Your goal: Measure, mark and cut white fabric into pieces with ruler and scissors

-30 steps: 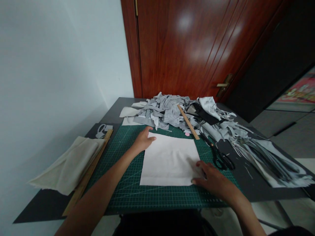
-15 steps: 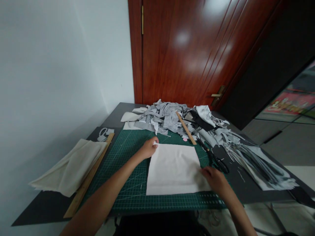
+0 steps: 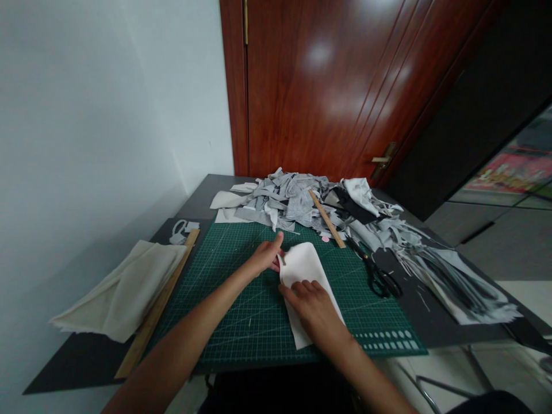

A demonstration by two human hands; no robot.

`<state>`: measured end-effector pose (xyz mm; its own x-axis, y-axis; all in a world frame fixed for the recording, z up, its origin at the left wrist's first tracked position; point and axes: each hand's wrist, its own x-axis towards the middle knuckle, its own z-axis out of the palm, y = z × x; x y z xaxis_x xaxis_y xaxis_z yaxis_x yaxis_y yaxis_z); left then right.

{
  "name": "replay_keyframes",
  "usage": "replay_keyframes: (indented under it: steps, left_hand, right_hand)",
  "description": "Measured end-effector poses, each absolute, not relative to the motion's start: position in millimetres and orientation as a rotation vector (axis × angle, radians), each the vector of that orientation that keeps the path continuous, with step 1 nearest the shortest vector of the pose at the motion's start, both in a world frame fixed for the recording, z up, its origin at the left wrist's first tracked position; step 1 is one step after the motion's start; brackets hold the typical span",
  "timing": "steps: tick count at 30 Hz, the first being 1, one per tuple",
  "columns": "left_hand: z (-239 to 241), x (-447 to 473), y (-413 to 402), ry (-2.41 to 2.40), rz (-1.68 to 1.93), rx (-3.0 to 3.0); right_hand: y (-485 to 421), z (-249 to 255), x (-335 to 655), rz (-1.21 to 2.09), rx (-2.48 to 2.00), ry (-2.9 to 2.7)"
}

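A white cloth [image 3: 302, 262], folded over into a narrow upright strip, lies on a green cutting mat [image 3: 228, 322]. My left hand [image 3: 267, 256] is at its upper left corner, thumb raised and apart, with the other fingers at the cloth's edge and partly hidden. Lower down, my right hand [image 3: 314, 305] rests over the cloth with fingers curled at its left edge; its fingertips are partly hidden. Black-handled scissors [image 3: 382, 279] lie to the right of the cloth, touching neither hand.
Cream cloth [image 3: 125, 287] is stacked at the left beside a long wooden ruler [image 3: 159, 305]. Grey fabric scraps [image 3: 293, 198] heap up at the back, with a shorter wooden ruler [image 3: 326, 218] leaning on them. Bundled grey strips [image 3: 457, 282] lie at the right.
The cloth lay spread out as a wide square and is now folded over to the left. My right hand has moved left with its edge. My left thumb has lifted off the corner.
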<state>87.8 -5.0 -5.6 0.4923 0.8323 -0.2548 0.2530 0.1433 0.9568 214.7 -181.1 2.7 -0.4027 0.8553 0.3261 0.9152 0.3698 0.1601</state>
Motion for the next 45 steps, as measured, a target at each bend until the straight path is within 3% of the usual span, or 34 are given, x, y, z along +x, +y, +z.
replay_keyframes:
  steps: [7,18,32,40,45]
  left_hand:
    - [-13,91,-7,1.081,0.559,1.747]
    - [-13,94,-4,1.128,0.586,1.64]
    - [-18,93,3,1.155,0.644,1.55]
    - [-15,92,1,1.138,0.61,1.54]
    - [-15,93,-5,1.133,0.638,1.645]
  right_hand:
    - [-214,-22,211,-0.444,-1.559,-2.259]
    - [-240,-39,212,-0.198,-1.451,-1.955]
    - [-240,-42,192,-0.253,-1.418,-2.03]
    - [-267,-19,193,-0.258,-1.429,-2.133]
    - [-239,7,243,-0.22,-1.626,-1.88]
